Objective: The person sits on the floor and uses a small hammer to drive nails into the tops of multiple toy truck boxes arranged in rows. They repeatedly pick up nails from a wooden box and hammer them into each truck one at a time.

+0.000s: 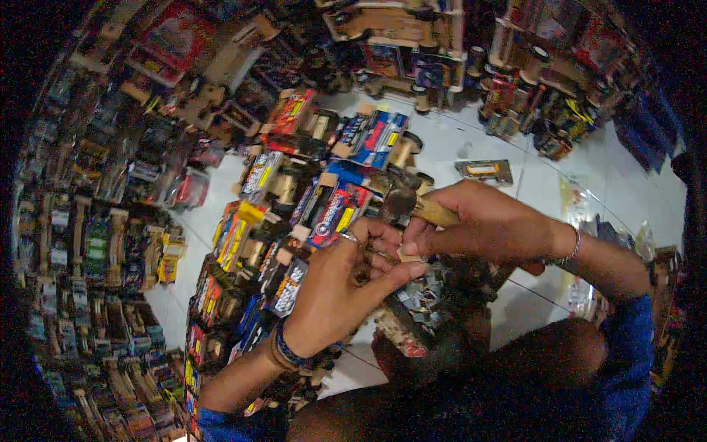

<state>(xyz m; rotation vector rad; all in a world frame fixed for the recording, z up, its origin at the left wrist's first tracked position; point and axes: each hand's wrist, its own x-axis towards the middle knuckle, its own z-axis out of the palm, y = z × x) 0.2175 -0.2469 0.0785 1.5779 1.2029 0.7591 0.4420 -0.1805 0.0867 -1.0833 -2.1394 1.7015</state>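
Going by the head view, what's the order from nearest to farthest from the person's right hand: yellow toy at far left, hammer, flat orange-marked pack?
1. Hammer: held in the right hand.
2. Flat orange-marked pack: just beyond the hand.
3. Yellow toy: far left.

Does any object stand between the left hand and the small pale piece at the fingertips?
Nothing visible: the left hand is directly at the small pale piece. The hammer, held by the right hand, shows above, not between.
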